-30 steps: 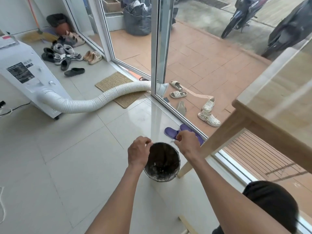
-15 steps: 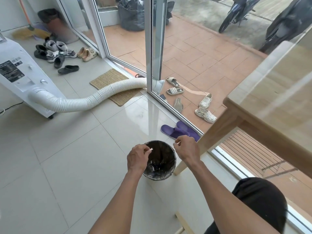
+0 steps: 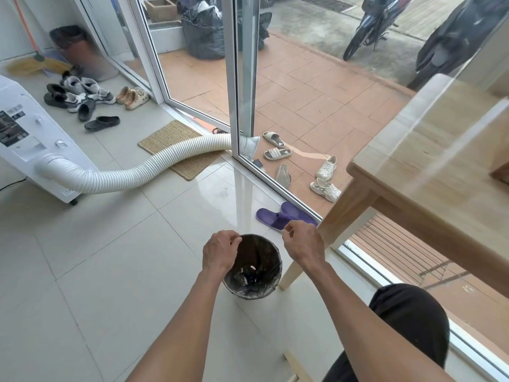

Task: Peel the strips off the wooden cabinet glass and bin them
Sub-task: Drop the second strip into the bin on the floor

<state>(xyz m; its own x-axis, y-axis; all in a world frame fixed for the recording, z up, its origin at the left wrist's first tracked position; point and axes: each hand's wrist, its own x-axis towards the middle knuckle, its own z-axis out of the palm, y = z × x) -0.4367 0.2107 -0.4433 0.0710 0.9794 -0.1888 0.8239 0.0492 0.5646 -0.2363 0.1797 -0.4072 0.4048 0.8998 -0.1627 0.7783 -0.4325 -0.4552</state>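
A small round bin (image 3: pixel 271 274) with a dark liner stands on the white tile floor, with pale strip scraps (image 3: pixel 252 269) lying in its bottom. My left hand (image 3: pixel 220 252) hovers over the bin's left rim, fingertips pinched together with nothing visible between them. My right hand (image 3: pixel 301 241) hangs over the right rim, thumb and forefinger also pinched, and I see no strip in it. The wooden cabinet (image 3: pixel 366 205) with its glass top (image 3: pixel 440 150) juts in from the right, one leg beside the bin.
Purple slippers (image 3: pixel 275 217) lie just beyond the bin by the sliding glass door frame (image 3: pixel 242 86). A white air unit (image 3: pixel 30 150) with a ribbed hose (image 3: pixel 143 172) crosses the floor on the left. Several shoes sit far left. My dark-clothed knee (image 3: pixel 407 326) is at lower right.
The small white strip pinched in my left fingers half a second ago is gone from them. Both hands have stayed over the bin while the view shifted slightly.
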